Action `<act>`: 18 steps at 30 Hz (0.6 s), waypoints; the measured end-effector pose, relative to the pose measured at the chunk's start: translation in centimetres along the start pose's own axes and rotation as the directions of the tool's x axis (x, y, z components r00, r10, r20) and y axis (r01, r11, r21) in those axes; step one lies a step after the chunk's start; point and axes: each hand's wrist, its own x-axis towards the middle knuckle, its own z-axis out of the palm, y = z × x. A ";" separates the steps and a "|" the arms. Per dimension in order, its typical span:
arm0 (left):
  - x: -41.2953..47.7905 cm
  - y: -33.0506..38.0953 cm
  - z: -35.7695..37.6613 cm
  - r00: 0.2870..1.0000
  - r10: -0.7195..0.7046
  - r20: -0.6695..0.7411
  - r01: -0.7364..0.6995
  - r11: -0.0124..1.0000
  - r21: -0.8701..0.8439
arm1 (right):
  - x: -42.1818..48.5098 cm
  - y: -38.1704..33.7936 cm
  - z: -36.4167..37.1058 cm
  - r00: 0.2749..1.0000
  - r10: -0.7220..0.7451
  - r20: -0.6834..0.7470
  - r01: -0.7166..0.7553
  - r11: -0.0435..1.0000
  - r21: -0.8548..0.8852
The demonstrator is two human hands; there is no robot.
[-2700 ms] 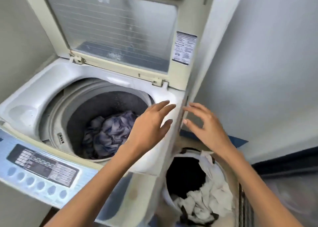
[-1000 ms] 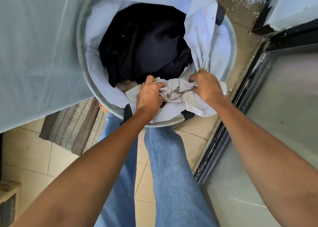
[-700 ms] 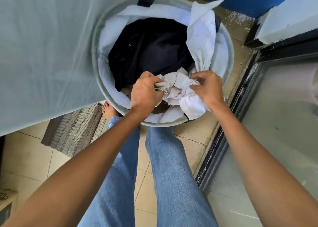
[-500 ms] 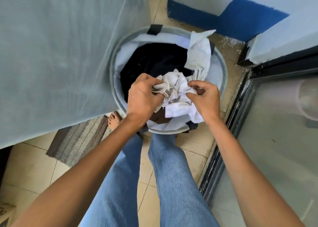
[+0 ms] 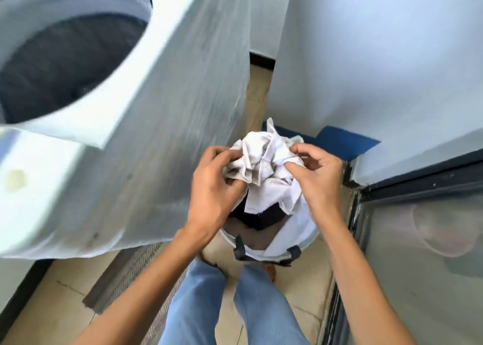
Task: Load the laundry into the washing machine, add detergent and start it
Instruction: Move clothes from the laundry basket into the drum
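Note:
A crumpled white cloth (image 5: 264,172) hangs bunched between my two hands, lifted above the round laundry basket (image 5: 300,250). My left hand (image 5: 214,185) grips its left side and my right hand (image 5: 316,177) pinches its right side. Dark clothes (image 5: 258,219) lie in the basket below the cloth. The top-loading washing machine (image 5: 162,125) stands at the left, its open drum (image 5: 60,65) blurred at the upper left.
A white wall (image 5: 379,57) rises behind the basket, with a blue patch (image 5: 339,140) at its foot. A dark-framed glass door (image 5: 418,266) runs along the right. A striped mat (image 5: 130,279) lies on the tiled floor by my jeans-clad legs (image 5: 235,305).
Both hands have raised the white cloth out of the basket. The view has swung up, so the washing machine's drum now shows at the upper left.

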 end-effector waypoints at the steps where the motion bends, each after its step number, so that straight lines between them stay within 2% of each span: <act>1: 0.1 1.0 -1.1 1.000 0.017 -0.019 -0.017 1.000 -0.004 | -0.1 -1.6 0.1 1.000 -0.022 0.001 0.022 0.999 0.025; 9: 1.4 8.5 -10.8 0.973 0.133 -0.189 -0.145 0.988 -0.049 | 0.2 -14.0 2.2 0.978 -0.199 0.065 0.185 0.966 0.178; 15: 4.0 12.0 -18.4 0.920 0.211 -0.329 -0.262 0.957 -0.120 | 0.4 -23.2 6.2 0.934 -0.342 0.104 0.301 0.909 0.289; 18: 5.7 12.6 -22.3 0.891 0.241 -0.385 -0.299 0.949 -0.097 | 0.7 -27.2 9.1 0.912 -0.388 0.136 0.324 0.882 0.342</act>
